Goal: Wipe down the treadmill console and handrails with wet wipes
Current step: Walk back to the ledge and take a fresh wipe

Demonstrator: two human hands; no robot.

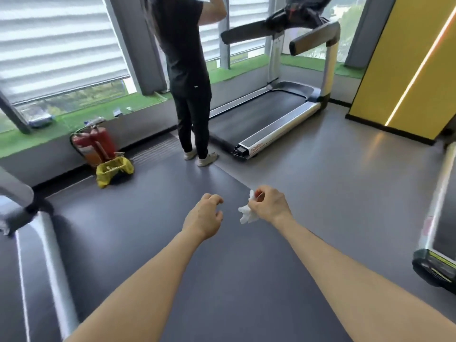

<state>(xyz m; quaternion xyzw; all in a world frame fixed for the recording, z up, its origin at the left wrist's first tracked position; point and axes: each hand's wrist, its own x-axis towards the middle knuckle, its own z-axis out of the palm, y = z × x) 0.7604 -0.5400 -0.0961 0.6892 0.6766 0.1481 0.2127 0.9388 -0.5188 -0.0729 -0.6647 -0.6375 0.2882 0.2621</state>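
The right hand [267, 203] pinches a crumpled white wet wipe [247, 214] over the grey floor; the left hand [206, 215] hangs loosely curled (empty); that loose pinch could drop it before the silver-framed treadmill [271, 112].

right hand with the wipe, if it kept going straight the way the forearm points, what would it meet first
Probably nothing close: the right hand, pinching the crumpled wet wipe, points up and left over open floor. Further along that line stands a person in black beside the treadmill, though depth is hard to judge.

Fire extinguishers [95, 144] by the wall; yellow-lined bin [114, 170] just beside.
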